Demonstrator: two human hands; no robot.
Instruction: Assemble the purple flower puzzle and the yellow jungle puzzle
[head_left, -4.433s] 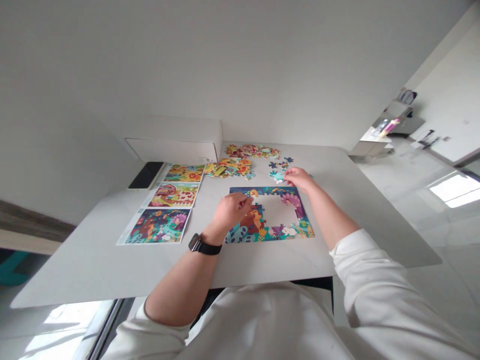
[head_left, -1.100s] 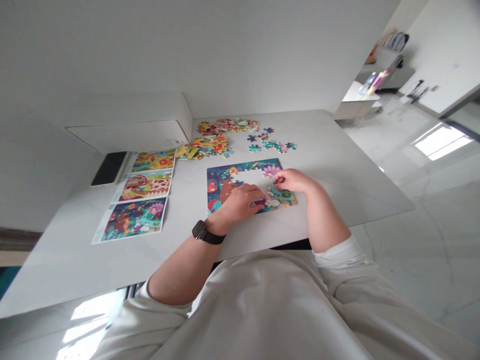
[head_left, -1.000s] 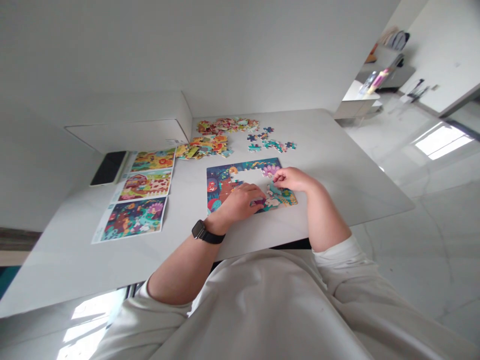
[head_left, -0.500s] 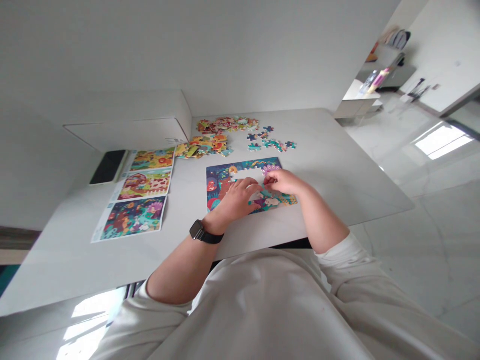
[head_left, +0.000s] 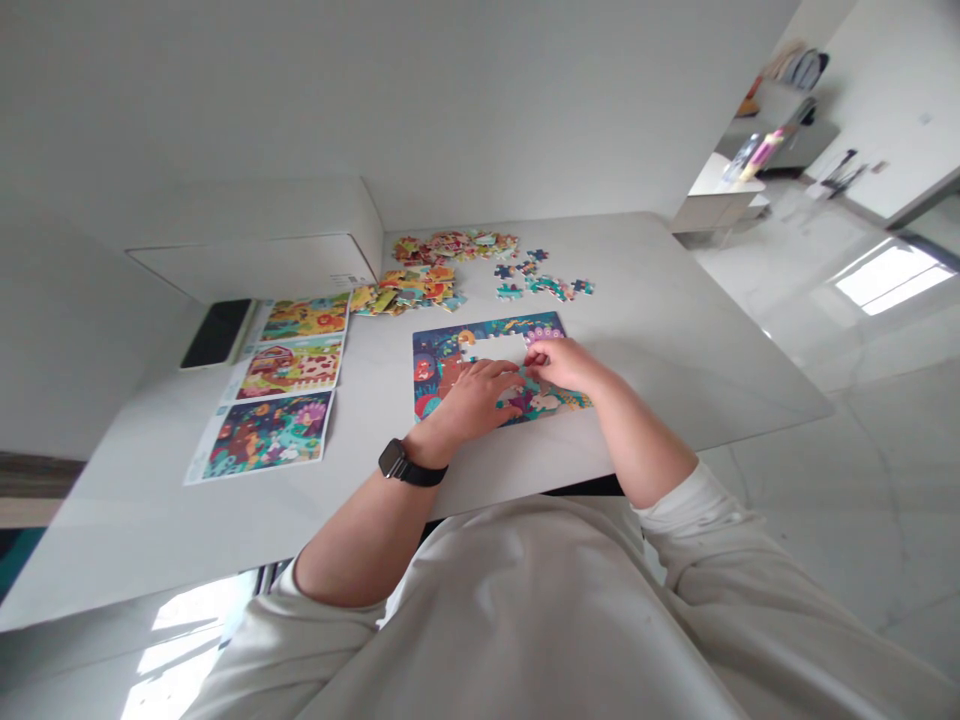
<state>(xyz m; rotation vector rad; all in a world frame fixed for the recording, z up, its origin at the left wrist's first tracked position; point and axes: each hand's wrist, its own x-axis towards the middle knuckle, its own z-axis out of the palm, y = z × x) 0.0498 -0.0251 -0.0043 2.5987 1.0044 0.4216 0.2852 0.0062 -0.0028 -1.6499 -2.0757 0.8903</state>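
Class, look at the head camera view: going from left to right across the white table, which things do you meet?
Black phone → strip of three colourful picture cards → partly built colourful jigsaw puzzle → small scatter of loose blue and teal puzzle pieces.

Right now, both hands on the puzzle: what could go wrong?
1. The left hand and right hand both press on the puzzle around its unfilled gap; a sideways push could pop joined pieces apart.
2. The puzzle's near edge lies close to the table edge, so a slide toward the person might tip pieces off.
3. The loose pieces lie beyond the puzzle; a reaching forearm could drag across the finished part.
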